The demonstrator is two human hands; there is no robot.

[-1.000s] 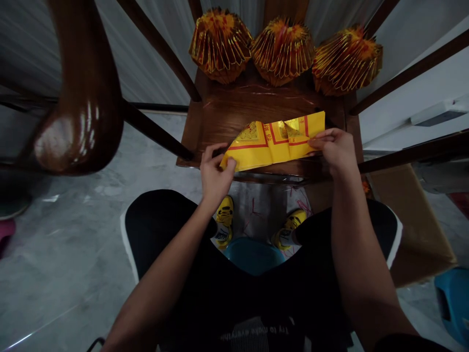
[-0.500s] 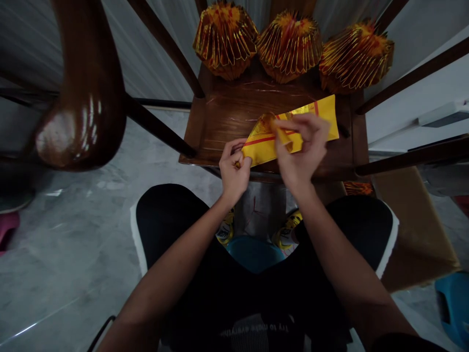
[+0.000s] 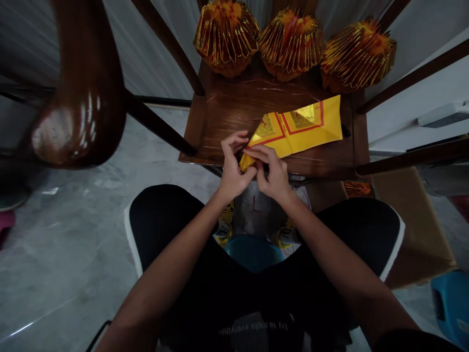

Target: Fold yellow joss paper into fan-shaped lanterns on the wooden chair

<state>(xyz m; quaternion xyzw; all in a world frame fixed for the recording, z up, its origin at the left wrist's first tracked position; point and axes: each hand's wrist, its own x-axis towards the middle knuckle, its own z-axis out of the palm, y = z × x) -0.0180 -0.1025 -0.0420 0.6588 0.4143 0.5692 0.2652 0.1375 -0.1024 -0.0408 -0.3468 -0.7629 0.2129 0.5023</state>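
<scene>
A sheet of yellow paper with gold panels and red borders lies on the wooden chair seat. Its left end is folded to a slanted point near the seat's front edge. My left hand is curled around that pointed end, thumb below and fingers above. Close beside it, my right hand pinches the lower edge of the same end, fingertips nearly meeting the left thumb. The paper's right part lies flat and untouched. My fingers partly hide the folded tip.
Three pleated gold-and-red paper ornaments stand along the back of the seat. A dark, glossy wooden armrest juts in at upper left. Below right is a cardboard box; a blue stool stands at far right.
My right hand has moved left and down from the paper's middle to its left end, beside my left hand. The curled part it held now lies flat, showing the gold panels.
</scene>
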